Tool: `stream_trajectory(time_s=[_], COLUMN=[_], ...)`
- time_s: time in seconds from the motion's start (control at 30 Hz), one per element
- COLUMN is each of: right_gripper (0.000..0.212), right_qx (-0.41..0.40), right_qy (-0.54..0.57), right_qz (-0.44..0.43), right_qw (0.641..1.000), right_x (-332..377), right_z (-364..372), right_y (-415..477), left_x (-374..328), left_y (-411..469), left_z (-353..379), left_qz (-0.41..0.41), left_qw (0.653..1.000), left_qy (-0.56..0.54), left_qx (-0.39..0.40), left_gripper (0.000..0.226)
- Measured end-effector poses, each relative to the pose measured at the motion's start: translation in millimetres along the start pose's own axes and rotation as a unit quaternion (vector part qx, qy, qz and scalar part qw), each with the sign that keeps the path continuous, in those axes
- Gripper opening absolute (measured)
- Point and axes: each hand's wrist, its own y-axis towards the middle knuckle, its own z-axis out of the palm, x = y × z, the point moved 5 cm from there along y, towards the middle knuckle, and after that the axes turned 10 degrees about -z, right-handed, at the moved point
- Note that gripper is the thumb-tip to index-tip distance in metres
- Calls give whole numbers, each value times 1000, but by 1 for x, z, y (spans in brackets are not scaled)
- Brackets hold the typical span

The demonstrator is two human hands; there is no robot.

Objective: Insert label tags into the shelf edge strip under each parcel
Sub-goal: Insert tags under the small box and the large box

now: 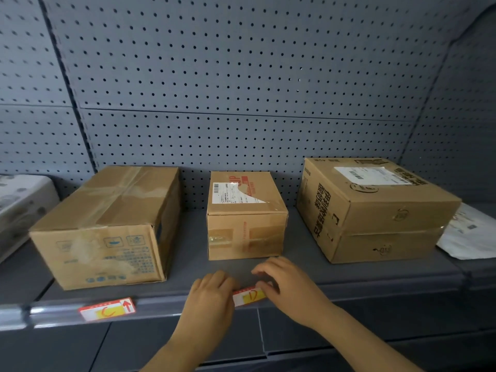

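Three cardboard parcels stand on a grey shelf: a long one [107, 226] at the left, a small one [245, 216] in the middle, a wide one [375, 208] at the right. A red-and-white label tag with a yellow patch [107, 309] sits in the shelf edge strip [161, 304] under the left parcel. A second tag [249, 296] lies against the strip below the middle parcel. My left hand [212, 296] holds its left end and my right hand [287, 283] pinches its right end. Both hands cover the tag's ends.
A grey pegboard wall [241, 76] backs the shelf. A white patterned package [18, 208] lies at the far left and a white mailer bag [472, 232] at the far right. The front panel of a lower shelf [134, 342] runs below the strip.
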Motion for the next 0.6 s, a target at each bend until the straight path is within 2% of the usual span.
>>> stream_trajectory(time_s=[0.1,0.4,0.6], right_gripper=[20,16,16], right_qx=[-29,-95,-124], right_qy=[-16,-68,-83], right_qz=[10,85,161], right_qw=[999,990,976], right_x=[-3,-39,-73], right_z=[-18,-88,-143], right_y=[-7,-74,-146], left_x=[-17,-122,-209], left_y=[17,49,54], left_z=[-10,2,19], left_qz=[15,167,234], left_qw=[999,983,966], left_qy=[-23,-75,-108], left_qx=[-36,-18,0], left_gripper=[15,16,14])
